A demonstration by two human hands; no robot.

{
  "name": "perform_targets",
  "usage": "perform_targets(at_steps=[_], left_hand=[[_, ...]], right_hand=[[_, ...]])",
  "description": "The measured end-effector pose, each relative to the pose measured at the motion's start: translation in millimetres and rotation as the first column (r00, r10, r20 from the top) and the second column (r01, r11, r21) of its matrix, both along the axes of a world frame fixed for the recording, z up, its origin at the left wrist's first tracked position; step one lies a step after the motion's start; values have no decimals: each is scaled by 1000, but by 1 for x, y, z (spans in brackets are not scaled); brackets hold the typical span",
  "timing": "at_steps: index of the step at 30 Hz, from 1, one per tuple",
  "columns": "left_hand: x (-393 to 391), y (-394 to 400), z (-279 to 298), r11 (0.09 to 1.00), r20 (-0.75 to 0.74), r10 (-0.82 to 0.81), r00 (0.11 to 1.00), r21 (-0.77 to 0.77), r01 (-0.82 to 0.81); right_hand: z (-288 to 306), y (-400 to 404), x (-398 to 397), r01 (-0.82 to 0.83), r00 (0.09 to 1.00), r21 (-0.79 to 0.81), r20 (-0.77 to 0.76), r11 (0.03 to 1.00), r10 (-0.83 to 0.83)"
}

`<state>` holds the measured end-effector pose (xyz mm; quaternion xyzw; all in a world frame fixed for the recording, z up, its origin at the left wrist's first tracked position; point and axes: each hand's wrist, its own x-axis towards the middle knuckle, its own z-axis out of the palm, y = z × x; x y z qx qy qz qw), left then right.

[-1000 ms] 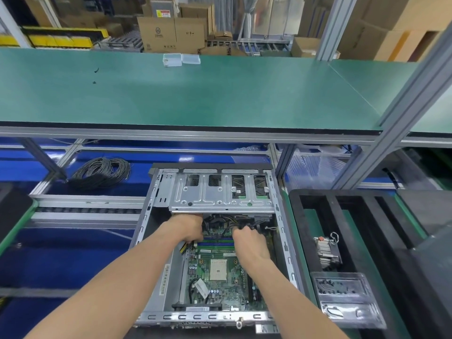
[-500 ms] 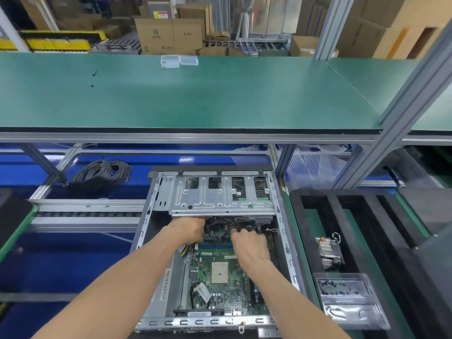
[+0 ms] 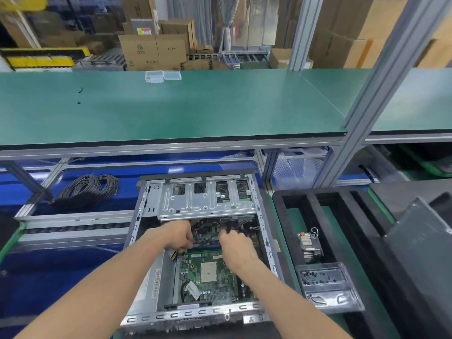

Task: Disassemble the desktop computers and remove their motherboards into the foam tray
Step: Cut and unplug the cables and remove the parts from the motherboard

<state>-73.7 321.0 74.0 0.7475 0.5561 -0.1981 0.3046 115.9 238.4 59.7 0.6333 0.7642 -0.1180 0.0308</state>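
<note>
An opened desktop case point(image 3: 146, 241) lies flat in front of me with its side panel off. Its green motherboard point(image 3: 215, 285) sits in the bottom, the bare processor socket showing. A silver drive cage point(image 3: 208, 201) covers the far end. Both hands reach into the gap just below the cage. My left hand point(image 3: 177, 236) is curled at the board's far left corner, near yellow and black wires. My right hand point(image 3: 236, 245) has its fingers closed among black cables; what each fingertip pinches is hidden. The black foam tray point(image 3: 342, 241) lies to the right.
In the foam tray lie a heatsink point(image 3: 309, 245) and a clear plastic box of screws point(image 3: 327, 287). A coil of black cable point(image 3: 90, 188) rests on the blue surface at left. A green shelf point(image 3: 171, 106) overhangs the bench. A dark panel point(image 3: 420, 253) leans at far right.
Both hands have stayed in the gap under the drive cage, shifting only slightly among the cables. The camera has tilted up a little.
</note>
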Motion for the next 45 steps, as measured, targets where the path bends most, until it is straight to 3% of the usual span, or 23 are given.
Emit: perform_targets(at_steps=[4,7,11,13,16,22,27,30,34,38,45], left_hand=[[5,-9,17,989,-101,-139,985,34,143],[6,-16,26,989,-89,-122,989,67,128],[1,-23,44,996,63,-30,998,89,24],[-1,-27,52,994,242,100,965,16,-108],[9,-32,63,937,528,347,775,-163,-308],[67,-36,68,877,737,434,518,-214,-430],[117,-43,67,866,820,385,423,-162,-473],[137,-48,62,881,818,341,463,-106,-462],[152,-56,52,909,796,283,536,-44,-414],[156,-63,41,924,744,304,594,-80,-373],[150,-79,21,904,726,387,568,-176,-390]], right_hand=[[15,-5,5,48,994,-87,-96,995,-56],[27,-11,8,69,981,-149,-169,986,-94],[42,-21,14,163,927,-231,-297,959,-229],[48,-23,19,181,882,-283,-377,942,-282],[56,-26,28,150,735,-380,-574,913,-360],[76,-27,42,112,448,-402,-796,909,-407],[84,-31,79,237,283,-388,-850,891,-445],[79,-36,107,367,177,-426,-841,827,-512],[60,-48,144,565,271,-369,-762,738,-588],[31,-61,167,594,262,-436,-689,676,-676],[-22,-78,182,611,392,-431,-564,664,-727]])
